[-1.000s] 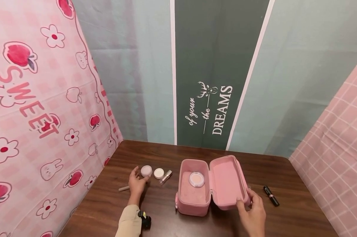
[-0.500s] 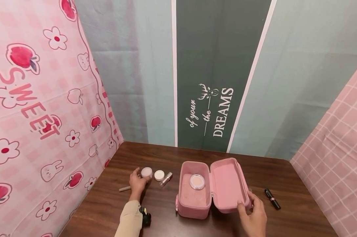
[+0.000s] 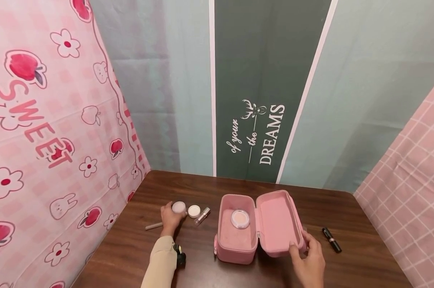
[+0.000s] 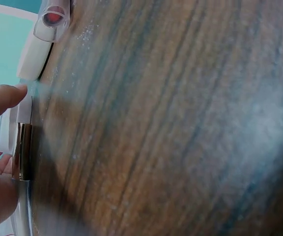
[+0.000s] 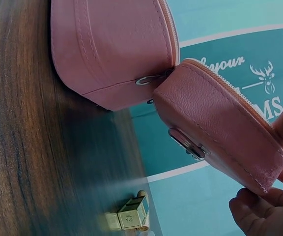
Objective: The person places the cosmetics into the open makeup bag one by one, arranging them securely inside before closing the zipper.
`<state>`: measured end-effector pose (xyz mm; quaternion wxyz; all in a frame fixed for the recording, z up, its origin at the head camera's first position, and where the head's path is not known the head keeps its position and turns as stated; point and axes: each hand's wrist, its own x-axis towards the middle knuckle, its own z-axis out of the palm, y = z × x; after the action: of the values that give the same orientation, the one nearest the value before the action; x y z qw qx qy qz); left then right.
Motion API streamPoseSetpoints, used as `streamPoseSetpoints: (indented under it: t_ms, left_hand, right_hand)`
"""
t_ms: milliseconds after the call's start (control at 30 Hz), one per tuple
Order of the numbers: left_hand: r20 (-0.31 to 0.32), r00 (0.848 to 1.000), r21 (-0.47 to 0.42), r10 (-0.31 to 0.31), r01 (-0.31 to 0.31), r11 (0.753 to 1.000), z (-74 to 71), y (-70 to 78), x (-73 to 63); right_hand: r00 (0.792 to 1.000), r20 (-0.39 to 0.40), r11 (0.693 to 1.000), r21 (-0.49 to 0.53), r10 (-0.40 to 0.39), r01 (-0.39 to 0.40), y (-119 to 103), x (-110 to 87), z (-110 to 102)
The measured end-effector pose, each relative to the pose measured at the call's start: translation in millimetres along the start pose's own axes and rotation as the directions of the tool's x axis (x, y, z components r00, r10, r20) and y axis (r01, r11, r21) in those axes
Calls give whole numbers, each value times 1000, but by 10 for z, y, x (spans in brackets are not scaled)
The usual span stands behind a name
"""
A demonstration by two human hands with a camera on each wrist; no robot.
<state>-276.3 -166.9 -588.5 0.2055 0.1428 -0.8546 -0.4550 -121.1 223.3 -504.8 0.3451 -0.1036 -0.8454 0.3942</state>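
Green-and-teal printed cloth backdrop (image 3: pixel 253 60): hangs behind everything; its deer and lettering show whole only in the head view.
Brown wood-grain table (image 3: pixel 199 256): runs beneath both hands.
Pink zip-edged box case (image 3: pixel 235 255): stands open on the table; the head view looks inside, the right wrist view gets its stitched outer wall.
Hinged pink lid (image 3: pixel 276 224): swung out right of the case; the right wrist view adds metal hardware (image 5: pixel 188 143) outside.
Right hand (image 3: pixel 309 258): closed on the lid's near corner, thumb opposite fingers.
Left hand (image 3: pixel 172 220): partly closed, thumb and fingers around the jar; whether it lifts it, I cannot tell.
Round jar with pale pink top (image 3: pixel 179 207): left of the case, in the left hand.
Clear round compact, peach centre (image 3: pixel 240 219): inside the case, head view only.
White round pot (image 3: pixel 194 211): just right of the jar; edge-on from the left wrist.
Black pink-banded tube (image 3: pixel 332 240): right of the lid, apart.
Clear-and-silver tube (image 3: pixel 202 215): beside the pot; the left wrist view reveals red inside.
Gold-and-clear tube (image 4: pixel 22 152): by the left palm, left wrist view.
Small boxy gold container (image 5: pixel 131 215): beyond the lid, plain only from the right wrist.
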Motion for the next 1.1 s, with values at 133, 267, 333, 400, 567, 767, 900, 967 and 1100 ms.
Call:
streamPoseSetpoints:
  t_ms: [133,267,333,400,567,767,900,967,1100]
  left_hand:
    - [-20,1000,21,1,0,1000,10,-13,-1]
    - [-22,1000,45,1,0,999,16,-32,-33]
    - [-21,1000,51,10,-9,999,16,-31,-46]
    - [-18,1000,51,18,-17,999,14,-23,-52]
    - [-4,1000,44,27,-26,999,-10,-5,-58]
    - [29,999,14,26,-27,1000,-61,-17,-88]
    - [51,998,-6,36,-36,999,-105,-12,-101]
    - [71,997,-10,31,-31,999,-130,2,-109]
    - [138,990,-8,4,-3,1000,-202,49,-104]
  right_hand:
    - [1000,14,1000,-2,25,-25,-24,-17,-10]
    - [999,21,999,-3,34,-34,-25,-42,-21]
    - [1000,16,1000,-4,27,-27,-17,-39,-19]
    - [1000,11,1000,-4,14,-14,-9,-27,-15]
    - [1000,8,1000,-8,-8,8,-9,-6,-12]
    - [1000,17,1000,5,-8,8,-36,-13,-10]
    - [1000,17,1000,6,-7,7,-42,-23,-4]
    - [1000,11,1000,7,-13,13,-33,-21,-4]
    - [1000,8,1000,7,-21,21,-18,-5,-17]
